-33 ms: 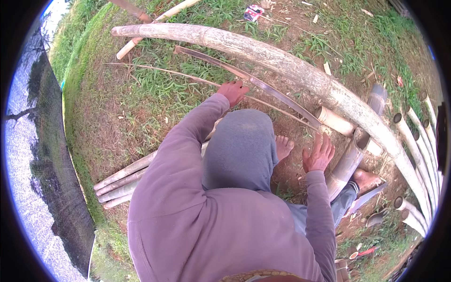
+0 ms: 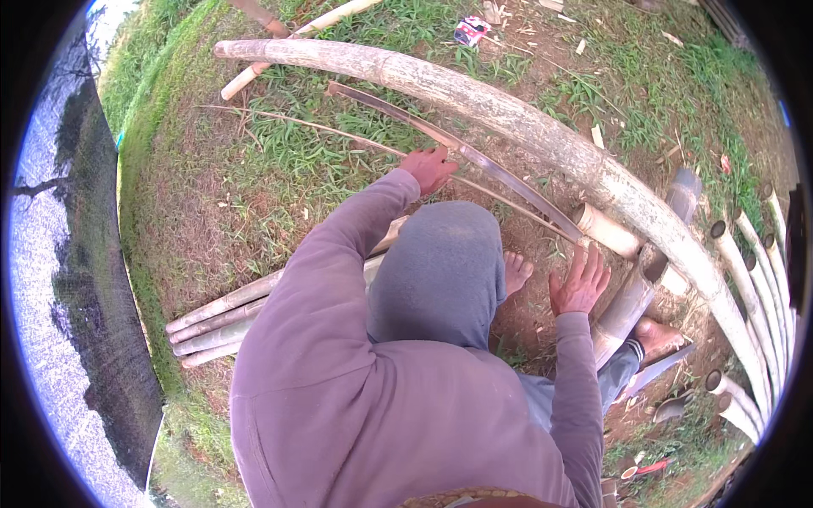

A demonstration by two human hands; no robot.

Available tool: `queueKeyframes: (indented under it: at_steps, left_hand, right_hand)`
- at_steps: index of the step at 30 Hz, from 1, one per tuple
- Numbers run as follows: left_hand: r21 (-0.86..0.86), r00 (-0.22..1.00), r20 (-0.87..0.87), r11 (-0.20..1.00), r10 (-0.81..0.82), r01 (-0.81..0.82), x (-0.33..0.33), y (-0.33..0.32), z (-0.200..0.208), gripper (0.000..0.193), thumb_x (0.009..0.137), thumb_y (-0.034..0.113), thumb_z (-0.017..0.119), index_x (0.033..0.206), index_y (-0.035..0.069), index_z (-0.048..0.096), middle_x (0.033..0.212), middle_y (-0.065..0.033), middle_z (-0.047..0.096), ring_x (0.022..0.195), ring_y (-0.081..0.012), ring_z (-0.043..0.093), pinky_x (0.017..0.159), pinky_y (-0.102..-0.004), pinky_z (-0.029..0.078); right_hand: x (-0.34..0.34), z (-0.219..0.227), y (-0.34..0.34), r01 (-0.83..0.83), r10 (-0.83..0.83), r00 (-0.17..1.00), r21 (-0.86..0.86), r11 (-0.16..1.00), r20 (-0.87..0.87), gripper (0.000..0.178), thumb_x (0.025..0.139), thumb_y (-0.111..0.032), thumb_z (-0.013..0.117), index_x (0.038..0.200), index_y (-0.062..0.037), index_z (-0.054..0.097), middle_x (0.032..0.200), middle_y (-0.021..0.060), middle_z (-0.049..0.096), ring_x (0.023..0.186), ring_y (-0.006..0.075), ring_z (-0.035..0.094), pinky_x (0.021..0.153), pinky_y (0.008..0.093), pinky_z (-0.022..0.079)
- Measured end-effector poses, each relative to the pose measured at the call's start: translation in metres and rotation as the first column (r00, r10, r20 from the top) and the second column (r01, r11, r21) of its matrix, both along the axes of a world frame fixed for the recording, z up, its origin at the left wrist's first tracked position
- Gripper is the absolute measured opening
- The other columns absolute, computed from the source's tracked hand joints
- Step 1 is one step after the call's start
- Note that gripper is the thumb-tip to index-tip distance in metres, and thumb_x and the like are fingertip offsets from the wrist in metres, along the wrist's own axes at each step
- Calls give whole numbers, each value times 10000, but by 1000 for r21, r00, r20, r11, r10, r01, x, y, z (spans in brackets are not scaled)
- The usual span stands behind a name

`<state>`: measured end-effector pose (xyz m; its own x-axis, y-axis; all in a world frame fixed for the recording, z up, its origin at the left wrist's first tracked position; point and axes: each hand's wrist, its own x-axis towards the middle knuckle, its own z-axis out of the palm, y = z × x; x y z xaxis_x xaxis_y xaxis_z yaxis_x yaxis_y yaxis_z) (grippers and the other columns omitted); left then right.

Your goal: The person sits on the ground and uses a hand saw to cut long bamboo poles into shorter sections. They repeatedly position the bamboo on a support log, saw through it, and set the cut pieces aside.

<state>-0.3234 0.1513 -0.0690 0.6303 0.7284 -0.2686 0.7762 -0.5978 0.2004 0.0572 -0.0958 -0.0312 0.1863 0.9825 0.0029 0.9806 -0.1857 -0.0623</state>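
Under the left hand (image 2: pixel 429 170) runs a long, slender, woody strip (image 2: pixel 373 142).

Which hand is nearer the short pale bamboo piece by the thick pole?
Right. The right hand is just below the short pale bamboo piece in the picture; the left hand is farther off, upper left, at the thin bamboo strip.

Noting a small, red-white-and-black packet (image 2: pixel 472 31) lying on patchy grass; recording slender, round, tan-grey bamboo poles (image 2: pixel 217 329) lying side by side at left.
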Motion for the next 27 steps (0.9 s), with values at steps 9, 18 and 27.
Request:
queueKeyframes:
  at_steps: [9, 18, 27]
  left_hand:
    - [471, 967, 182, 879, -180, 75, -32, -17, 50, 297, 963, 203, 662, 1246, 264, 728, 983, -10, 670, 956, -254, 700, 897, -446, 555]
    - [733, 890, 349, 677, -294, -64, -12, 11, 110, 376, 893, 144, 687, 1217, 303, 792, 937, 25, 634, 889, -200, 641, 854, -389, 486]
    - [716, 839, 410, 696, -358, -53, 25, 19, 89, 430, 892, 125, 683, 1269, 308, 779, 955, 6, 626, 915, -218, 628, 904, -398, 467]
  right_hand:
    - [38, 42, 50, -246, 264, 921, 98, 964, -286, 436, 964, -347, 785, 1328, -114, 730, 1010, 193, 736, 941, 415, 712, 833, 533, 553]
    - [30, 74, 71, -123, 195, 904, 205, 971, -381, 378, 1025, -359, 731, 1313, -114, 748, 1031, 176, 725, 965, 402, 690, 865, 521, 521]
    - [64, 73, 55, -110, 150, 977, 241, 964, -155, 420, 1028, -412, 727, 1338, -128, 728, 1066, 121, 709, 1026, 360, 669, 934, 496, 489]
